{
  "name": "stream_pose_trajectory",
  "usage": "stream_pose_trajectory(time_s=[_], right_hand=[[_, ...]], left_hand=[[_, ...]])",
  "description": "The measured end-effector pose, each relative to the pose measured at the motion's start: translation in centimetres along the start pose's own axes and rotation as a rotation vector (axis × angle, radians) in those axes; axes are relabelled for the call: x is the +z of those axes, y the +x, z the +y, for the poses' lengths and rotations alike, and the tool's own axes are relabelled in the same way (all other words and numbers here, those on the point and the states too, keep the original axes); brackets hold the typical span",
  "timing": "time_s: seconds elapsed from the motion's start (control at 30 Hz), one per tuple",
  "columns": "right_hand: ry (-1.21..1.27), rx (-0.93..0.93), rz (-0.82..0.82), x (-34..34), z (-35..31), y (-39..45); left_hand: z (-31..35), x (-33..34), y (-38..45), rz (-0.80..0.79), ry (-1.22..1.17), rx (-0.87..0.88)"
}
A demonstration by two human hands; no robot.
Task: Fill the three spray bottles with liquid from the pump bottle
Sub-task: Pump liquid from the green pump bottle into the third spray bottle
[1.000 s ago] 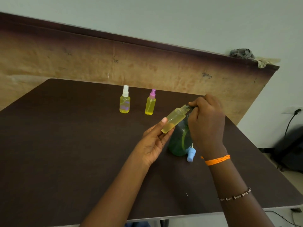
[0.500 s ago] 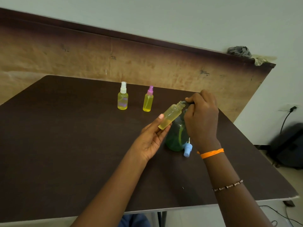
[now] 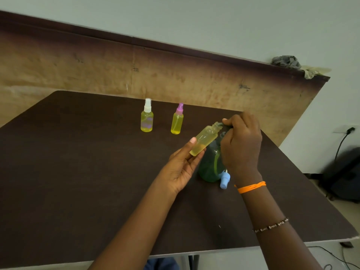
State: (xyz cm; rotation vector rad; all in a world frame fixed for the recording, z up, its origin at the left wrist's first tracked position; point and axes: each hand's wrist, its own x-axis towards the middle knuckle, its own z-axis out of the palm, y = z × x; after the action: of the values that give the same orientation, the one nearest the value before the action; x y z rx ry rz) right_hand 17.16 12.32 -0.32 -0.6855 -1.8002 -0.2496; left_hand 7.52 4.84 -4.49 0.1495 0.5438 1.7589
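Note:
My left hand (image 3: 181, 168) holds an uncapped spray bottle (image 3: 205, 140) tilted, its open neck up against the nozzle of the green pump bottle (image 3: 211, 166). Yellow liquid sits in its lower part. My right hand (image 3: 241, 145) curls over the pump head, which it hides. A blue spray cap (image 3: 224, 179) lies on the table beside the pump bottle's base. Farther back stand two capped bottles of yellow liquid: one with a white cap (image 3: 146, 116) and one with a pink cap (image 3: 177, 120).
The dark brown table (image 3: 78, 182) ends in a light front edge near me and a right edge by my right arm. A brown board (image 3: 97, 69) leans against the wall behind it. A dark bag (image 3: 344, 176) and a cable lie on the floor at right.
Both hands, the tilted bottle and the pump bottle stay in the same pose. Only my head shifted slightly, so the scene slid a little in view.

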Motion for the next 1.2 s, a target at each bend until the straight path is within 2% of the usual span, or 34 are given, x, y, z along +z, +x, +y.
stream_pose_trajectory(time_s=[0.13,0.43,0.6,0.87,1.03,1.2], right_hand=[[-0.019,-0.009,0.074,0.9,0.2,-1.1],[-0.061,-0.011,-0.064,-0.2,0.3,1.6],[-0.009,0.001,0.114,1.0,0.4,-1.0],[-0.049,-0.052,-0.032,-0.3,0.6,1.0],[-0.044,-0.020,0.091,1.2,0.6,-1.4],[-0.051,-0.056,0.035,0.4,0.6,-0.1]], left_hand=[[-0.1,0.0,0.0,-0.003,0.000,-0.008],[-0.2,0.0,0.0,-0.001,-0.016,-0.011],[-0.3,0.1,0.0,-0.014,-0.001,-0.007],[-0.3,0.1,0.1,-0.008,-0.010,-0.012],[-0.1,0.0,0.3,0.004,-0.004,-0.004],[-0.2,0.1,-0.1,0.004,-0.027,-0.017]])
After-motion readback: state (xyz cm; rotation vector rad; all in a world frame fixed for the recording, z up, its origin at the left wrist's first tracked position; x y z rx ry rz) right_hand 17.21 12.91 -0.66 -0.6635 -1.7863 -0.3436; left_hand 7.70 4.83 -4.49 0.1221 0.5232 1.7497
